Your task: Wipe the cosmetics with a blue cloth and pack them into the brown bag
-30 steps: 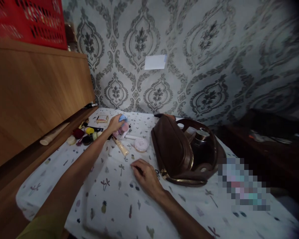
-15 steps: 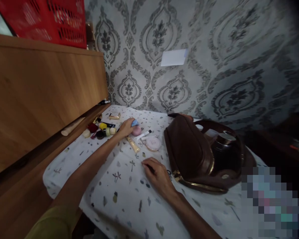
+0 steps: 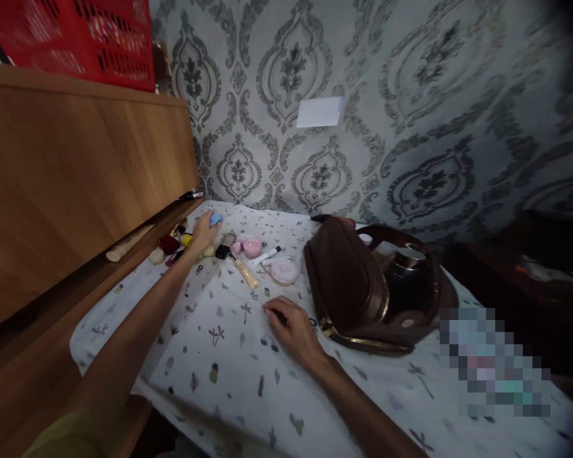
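Between left fingers [image 3: 209,224], seemingly pinched, blue sponge [image 3: 216,219]; right hand [image 3: 291,324] resting

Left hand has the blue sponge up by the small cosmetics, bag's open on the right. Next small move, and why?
Probably lower the left hand and set the blue sponge on the printed cloth beside the small pots. The sponge is pinched just above that cluster, well apart from the open brown bag, and the right hand rests idle on the cloth.

No legible text anywhere, white card [image 3: 320,112] on wall [image 3: 434,83] unmarked, cosmetics [image 3: 248,249] labels too small to read
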A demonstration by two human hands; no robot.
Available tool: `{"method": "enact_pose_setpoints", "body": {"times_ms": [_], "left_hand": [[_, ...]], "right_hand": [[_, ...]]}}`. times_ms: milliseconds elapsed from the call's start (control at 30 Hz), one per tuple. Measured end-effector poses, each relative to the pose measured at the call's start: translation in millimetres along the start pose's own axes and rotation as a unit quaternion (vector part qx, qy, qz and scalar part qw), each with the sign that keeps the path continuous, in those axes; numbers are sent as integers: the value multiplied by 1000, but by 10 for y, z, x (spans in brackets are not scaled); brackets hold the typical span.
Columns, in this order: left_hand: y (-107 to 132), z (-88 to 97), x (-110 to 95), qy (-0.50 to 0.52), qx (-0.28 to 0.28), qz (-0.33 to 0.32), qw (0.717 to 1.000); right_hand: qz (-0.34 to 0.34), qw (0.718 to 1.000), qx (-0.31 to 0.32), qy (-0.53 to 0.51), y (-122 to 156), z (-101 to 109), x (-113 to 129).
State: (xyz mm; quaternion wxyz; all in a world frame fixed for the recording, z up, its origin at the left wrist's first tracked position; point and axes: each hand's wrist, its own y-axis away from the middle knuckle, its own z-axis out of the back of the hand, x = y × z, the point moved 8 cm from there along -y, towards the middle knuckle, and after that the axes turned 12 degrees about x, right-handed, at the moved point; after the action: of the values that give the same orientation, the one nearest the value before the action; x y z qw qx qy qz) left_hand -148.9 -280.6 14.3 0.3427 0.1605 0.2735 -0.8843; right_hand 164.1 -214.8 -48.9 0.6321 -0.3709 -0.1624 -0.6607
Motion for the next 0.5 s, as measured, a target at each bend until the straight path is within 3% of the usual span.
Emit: {"method": "enact_pose_setpoints", "body": {"times_ms": [267, 400, 500], "left_hand": [[211, 424, 346, -85, 0, 58, 995], [458, 715, 675, -139, -6, 134, 981], [596, 788, 928, -169, 23, 194, 966]], "right_hand": [[4, 1000, -3, -1, 8, -13, -28], [9, 1000, -5, -2, 4, -10, -18], [8, 1000, -7, 0, 1, -11, -17]]}}
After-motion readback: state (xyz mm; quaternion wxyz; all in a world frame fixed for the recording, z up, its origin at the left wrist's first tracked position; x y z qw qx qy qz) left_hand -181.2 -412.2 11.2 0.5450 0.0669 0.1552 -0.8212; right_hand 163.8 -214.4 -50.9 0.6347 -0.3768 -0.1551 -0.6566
